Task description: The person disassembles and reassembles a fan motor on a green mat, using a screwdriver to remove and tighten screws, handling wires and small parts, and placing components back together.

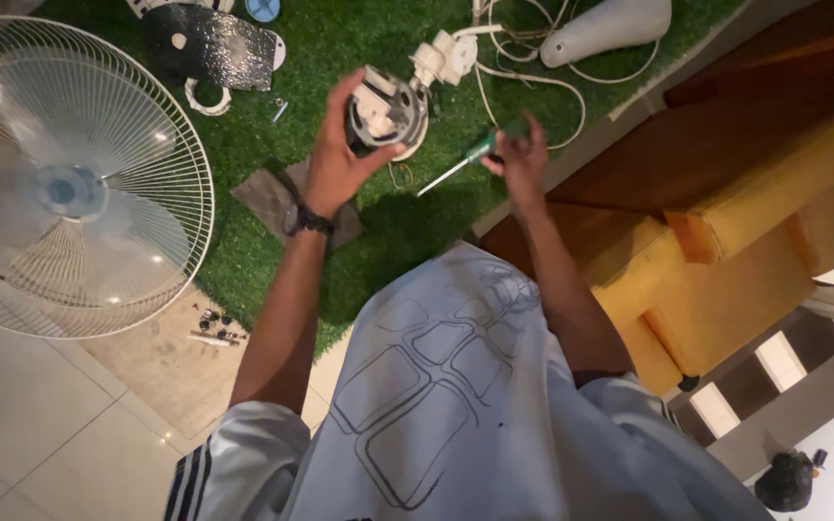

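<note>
Fingers of the left hand (335,164) wrap a bared fan motor (385,111) held above green turf (340,48) while the right hand (518,159) grips a green-handled screwdriver (463,160), housing (608,27) and loose screws (212,326) already lying apart, reassembly apparently not yet begun.

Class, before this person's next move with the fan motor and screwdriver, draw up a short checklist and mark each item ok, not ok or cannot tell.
1. Left hand grips the fan motor: ok.
2. Right hand holds the green-handled screwdriver: ok.
3. Screwdriver tip seated in a screw: not ok, it points away from the motor.
4. White cable free of tangles: cannot tell.
5. Loose screws gathered on the floor: ok.
</note>
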